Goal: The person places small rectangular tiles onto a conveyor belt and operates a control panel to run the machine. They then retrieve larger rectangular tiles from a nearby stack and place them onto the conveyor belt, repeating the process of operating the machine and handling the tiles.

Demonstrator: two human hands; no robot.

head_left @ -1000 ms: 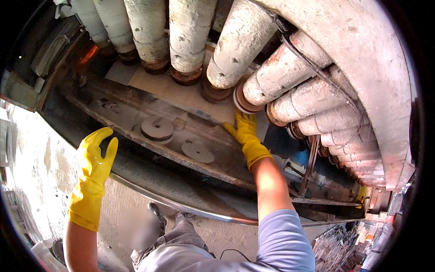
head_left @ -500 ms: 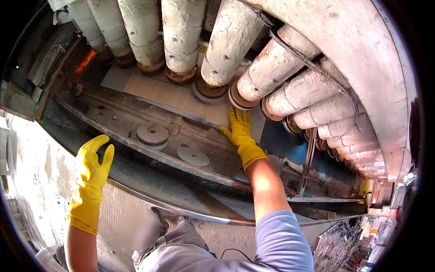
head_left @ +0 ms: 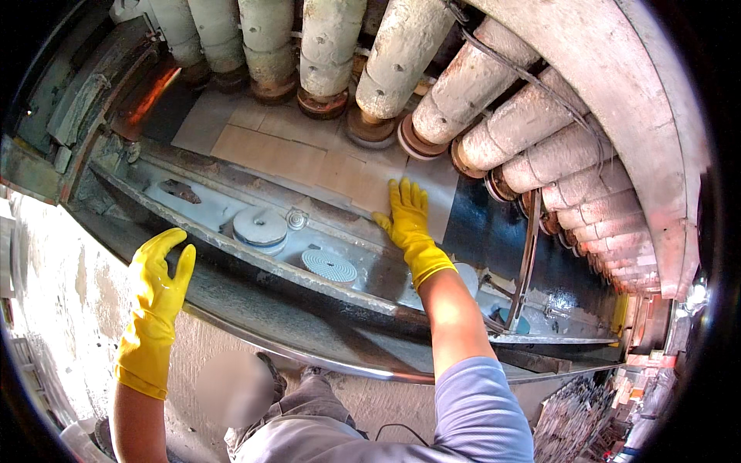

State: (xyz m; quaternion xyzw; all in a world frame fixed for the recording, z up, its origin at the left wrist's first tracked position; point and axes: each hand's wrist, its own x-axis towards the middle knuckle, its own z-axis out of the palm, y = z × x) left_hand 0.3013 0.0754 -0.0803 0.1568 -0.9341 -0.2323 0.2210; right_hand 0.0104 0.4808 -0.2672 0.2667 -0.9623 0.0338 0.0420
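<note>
My right hand (head_left: pixel 407 220), in a yellow rubber glove, lies with fingers spread on beige and grey stone slabs (head_left: pixel 285 158). The slabs are laid close together on a dark machine bed, just below a row of thick polishing spindles (head_left: pixel 395 65) with round heads at their lower ends. My left hand (head_left: pixel 158 266), gloved in the same yellow, hangs at the left over the machine's near edge. Its fingers are curved and the thumb stands apart; it holds nothing. Between my hands, a stack of round discs (head_left: pixel 260 226) and a pale ridged disc (head_left: pixel 329 265) rest in the trough.
A long metal rail (head_left: pixel 293 347) bounds the machine's near side. Dark bed surface (head_left: pixel 494 220) stretches to the right, crossed by an upright metal bar (head_left: pixel 528 262). A cable (head_left: pixel 525 73) runs above the spindles. Stacked flat pieces (head_left: pixel 575 413) lie on the floor at lower right.
The row of spindles has shifted up and to the right, uncovering more of the slabs. The trough looks brighter. My hands have stayed almost in place; the right fingers are more spread.
</note>
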